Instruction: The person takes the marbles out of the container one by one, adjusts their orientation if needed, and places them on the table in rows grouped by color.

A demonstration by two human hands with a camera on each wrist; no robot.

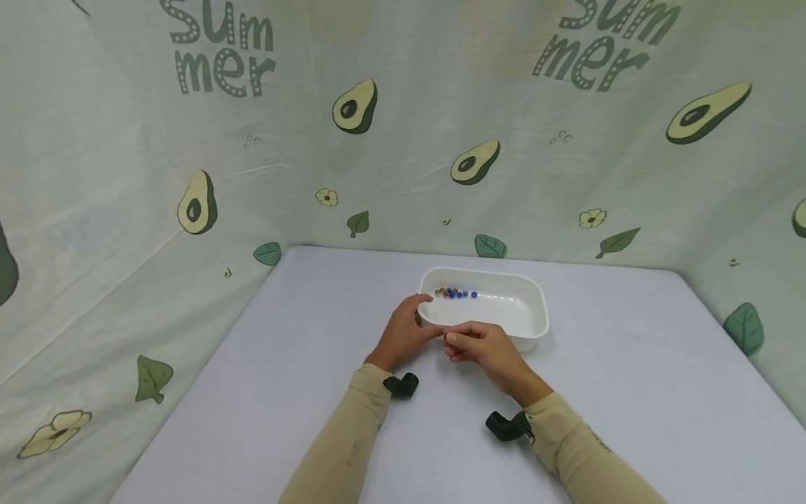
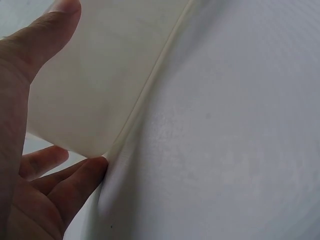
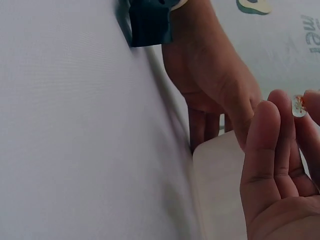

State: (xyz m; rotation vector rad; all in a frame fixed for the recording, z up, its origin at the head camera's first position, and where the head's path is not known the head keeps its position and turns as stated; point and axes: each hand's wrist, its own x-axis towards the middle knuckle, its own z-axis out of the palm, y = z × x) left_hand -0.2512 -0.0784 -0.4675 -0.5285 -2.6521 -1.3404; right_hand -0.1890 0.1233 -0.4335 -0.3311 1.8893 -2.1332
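A white rectangular tray (image 1: 504,315) stands on the table and holds several small blue and brown-orange marbles (image 1: 459,295) near its left inner side. My left hand (image 1: 403,334) grips the tray's near-left corner, thumb along the near side and fingers at the left end. The left wrist view shows fingertips (image 2: 95,167) touching the tray's wall (image 2: 100,85) at a corner. Just in front of the near rim, my right hand (image 1: 488,350) pinches a clear marble (image 3: 298,106) with orange inside between thumb and finger. In the head view the fingers hide this marble.
A white cloth covers the table (image 1: 302,322). Behind it hangs a pale curtain (image 1: 403,203) printed with avocados and leaves. A black wrist mount (image 1: 403,385) sits on the left sleeve, another black mount (image 1: 506,425) on the right.
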